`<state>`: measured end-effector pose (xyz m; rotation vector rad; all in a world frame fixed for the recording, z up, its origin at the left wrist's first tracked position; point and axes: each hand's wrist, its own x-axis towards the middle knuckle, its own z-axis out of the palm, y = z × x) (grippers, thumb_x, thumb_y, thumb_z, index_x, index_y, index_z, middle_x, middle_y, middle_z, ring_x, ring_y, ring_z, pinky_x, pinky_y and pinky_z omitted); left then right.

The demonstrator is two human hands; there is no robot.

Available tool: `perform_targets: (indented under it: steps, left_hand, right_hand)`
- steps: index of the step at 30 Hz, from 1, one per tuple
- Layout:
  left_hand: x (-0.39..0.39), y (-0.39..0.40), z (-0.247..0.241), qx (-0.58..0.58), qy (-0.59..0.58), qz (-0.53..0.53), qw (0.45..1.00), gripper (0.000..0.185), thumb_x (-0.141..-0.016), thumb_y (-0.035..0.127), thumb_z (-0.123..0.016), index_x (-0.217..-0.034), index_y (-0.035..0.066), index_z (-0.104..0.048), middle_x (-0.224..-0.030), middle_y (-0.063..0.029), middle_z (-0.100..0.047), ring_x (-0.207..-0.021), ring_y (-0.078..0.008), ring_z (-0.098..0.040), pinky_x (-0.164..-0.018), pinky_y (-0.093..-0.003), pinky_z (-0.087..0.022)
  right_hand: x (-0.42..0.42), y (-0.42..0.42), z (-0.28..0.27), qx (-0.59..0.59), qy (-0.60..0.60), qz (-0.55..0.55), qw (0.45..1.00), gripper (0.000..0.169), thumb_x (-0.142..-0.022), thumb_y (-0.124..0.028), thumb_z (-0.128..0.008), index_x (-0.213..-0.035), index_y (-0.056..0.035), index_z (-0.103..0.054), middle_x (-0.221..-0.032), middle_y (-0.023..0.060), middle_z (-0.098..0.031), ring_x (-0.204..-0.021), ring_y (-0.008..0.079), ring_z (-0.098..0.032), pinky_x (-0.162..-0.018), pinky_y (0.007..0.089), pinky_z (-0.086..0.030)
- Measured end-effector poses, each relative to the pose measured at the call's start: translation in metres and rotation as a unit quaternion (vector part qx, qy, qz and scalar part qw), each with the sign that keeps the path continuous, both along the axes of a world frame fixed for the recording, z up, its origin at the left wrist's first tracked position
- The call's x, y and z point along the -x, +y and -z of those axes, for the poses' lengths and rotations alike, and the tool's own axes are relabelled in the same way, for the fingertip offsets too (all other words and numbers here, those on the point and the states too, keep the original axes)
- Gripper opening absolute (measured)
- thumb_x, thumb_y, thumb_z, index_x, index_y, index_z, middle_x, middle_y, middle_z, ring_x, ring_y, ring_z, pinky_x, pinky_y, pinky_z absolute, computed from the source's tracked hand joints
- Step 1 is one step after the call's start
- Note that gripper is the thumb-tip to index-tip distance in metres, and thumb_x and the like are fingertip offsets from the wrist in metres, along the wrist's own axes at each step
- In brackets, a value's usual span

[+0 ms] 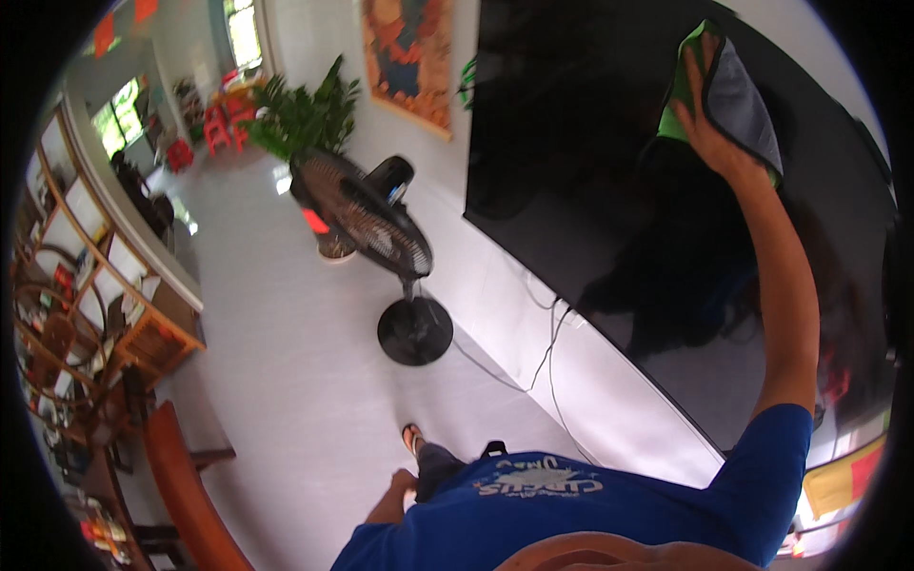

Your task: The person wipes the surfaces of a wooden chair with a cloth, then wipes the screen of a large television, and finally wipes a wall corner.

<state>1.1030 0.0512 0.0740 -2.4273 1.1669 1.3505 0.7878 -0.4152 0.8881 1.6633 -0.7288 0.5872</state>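
My right hand (703, 121) presses a green and grey cloth (746, 107) with dark edging against the upper part of a large black flat-screen television (557, 143). The arm is stretched out, and the fingers lie over the green side. One part of the cloth is folded over, showing grey. Dim reflections show in the glossy screen. Down by my left thigh hangs my left hand (405, 482), away from the screen. Its fingers are mostly hidden, so whether it holds anything is unclear.
A black pedestal fan (371, 214) stands on the pale floor by the wall, before a potted plant (307, 114). Cables (550, 350) run from under the television to the floor. A wooden bench (182, 485) and wooden shelving (93, 250) are at the left.
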Motion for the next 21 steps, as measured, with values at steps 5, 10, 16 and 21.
perform_targets:
  steps: [5, 10, 16, 21]
  left_hand:
    - [-0.069, 0.022, 0.0, 0.001, -0.025, -0.07, 0.997, 0.052, -0.083, 0.05, -0.063, -0.088, 0.0, -0.075, -0.1, -0.0254, -0.072, -0.097, -0.0404, -0.071, -0.086, -0.0466, -0.057]
    - [-0.132, 0.013, -0.024, 0.067, 0.004, -0.158, 0.985, 0.048, -0.083, 0.041, -0.059, -0.082, -0.005, -0.073, -0.093, -0.0288, -0.071, -0.095, -0.0434, -0.07, -0.089, -0.0491, -0.055]
    - [-0.209, 0.004, -0.024, 0.178, 0.021, -0.324, 0.929, 0.038, -0.084, 0.034, -0.061, -0.07, 0.0, -0.071, -0.071, -0.0216, -0.07, -0.073, -0.0376, -0.07, -0.074, -0.0454, -0.057]
    - [-0.237, 0.013, -0.039, 0.18, 0.12, -0.457, 0.863, 0.018, -0.091, 0.017, -0.068, -0.083, 0.001, -0.062, -0.067, -0.0082, -0.062, -0.053, -0.0186, -0.062, -0.043, -0.0307, -0.047]
  right_hand:
    - [-0.136, -0.007, 0.002, -0.14, 0.011, 0.126, 0.982, 0.082, -0.091, -0.034, -0.057, -0.159, -0.0019, -0.023, -0.164, 0.0254, -0.021, -0.151, 0.044, -0.02, -0.125, 0.046, -0.019]
    - [-0.201, -0.09, 0.062, -0.15, 0.004, -0.059, 0.987, 0.068, -0.097, -0.035, -0.058, -0.154, -0.005, -0.035, -0.162, 0.0183, -0.031, -0.149, 0.039, -0.029, -0.123, 0.0457, -0.026]
    - [-0.22, -0.139, 0.247, -0.443, -0.067, -0.2, 0.871, 0.038, -0.103, -0.018, -0.054, -0.138, -0.0032, -0.054, -0.137, 0.0197, -0.059, -0.128, 0.0356, -0.055, -0.111, 0.0399, -0.043]
    - [-0.222, -0.085, 0.385, -0.679, -0.156, 0.042, 0.716, 0.038, -0.105, -0.034, -0.047, -0.124, -0.0022, -0.058, -0.118, 0.027, -0.063, -0.11, 0.0446, -0.06, -0.097, 0.0478, -0.047]
